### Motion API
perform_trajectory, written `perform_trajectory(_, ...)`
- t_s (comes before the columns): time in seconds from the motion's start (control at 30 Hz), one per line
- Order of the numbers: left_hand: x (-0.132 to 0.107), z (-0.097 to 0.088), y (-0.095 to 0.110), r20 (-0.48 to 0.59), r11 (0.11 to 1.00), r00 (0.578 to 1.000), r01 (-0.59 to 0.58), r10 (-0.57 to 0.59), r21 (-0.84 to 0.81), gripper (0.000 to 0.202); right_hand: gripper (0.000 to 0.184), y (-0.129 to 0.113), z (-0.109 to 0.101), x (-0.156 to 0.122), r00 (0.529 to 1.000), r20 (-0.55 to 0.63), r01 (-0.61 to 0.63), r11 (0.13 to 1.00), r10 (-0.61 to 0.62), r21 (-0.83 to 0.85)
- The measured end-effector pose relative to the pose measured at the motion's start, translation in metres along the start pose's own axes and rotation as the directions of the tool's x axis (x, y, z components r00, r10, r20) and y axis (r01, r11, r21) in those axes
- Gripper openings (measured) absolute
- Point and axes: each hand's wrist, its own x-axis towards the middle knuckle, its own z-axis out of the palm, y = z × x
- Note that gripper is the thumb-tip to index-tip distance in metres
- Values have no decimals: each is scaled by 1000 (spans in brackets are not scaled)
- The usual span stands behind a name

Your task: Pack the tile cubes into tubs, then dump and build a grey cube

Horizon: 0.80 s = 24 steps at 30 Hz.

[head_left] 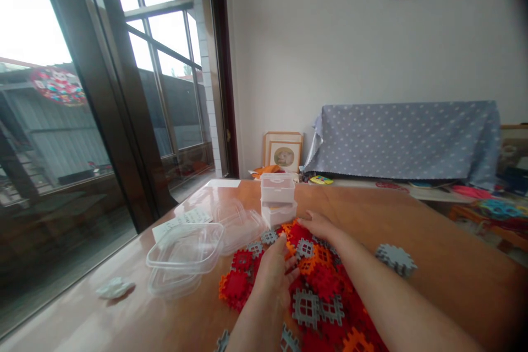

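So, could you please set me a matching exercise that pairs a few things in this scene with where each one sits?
Things:
1. crumpled white tissue
2. grey interlocking plastic piece
3. two stacked clear plastic boxes
4. grey polka-dot cloth

Places:
A. draped over something bulky at the back of the room
B. on the table, right of the right hand
C. on the table, nearest the window
D. behind the red and orange pieces

Pairs: 1-C, 2-B, 3-D, 4-A
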Motion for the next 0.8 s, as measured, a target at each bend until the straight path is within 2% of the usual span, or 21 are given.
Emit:
perform_trajectory(0.13,-1,2,0,-4,1000,1000,-7,7,1,51,68,2,5,3,997,83,2,1000,-4,15)
perform_trajectory(0.4,-5,7,-1,-41,1000,999,5,-5,-1,54,45,9,-5,0,966,245,-110,986,78,123)
perform_trajectory(0.67,-6,10,1,-53,1000,999,2,-2,4,50,33,-6,-3,-20,961,277,-92,943,0,320)
perform_trajectory(0.8,-9,10,3,-71,1000,997,-2,1,-5,49,28,-20,-11,-37,950,307,-77,917,-52,392)
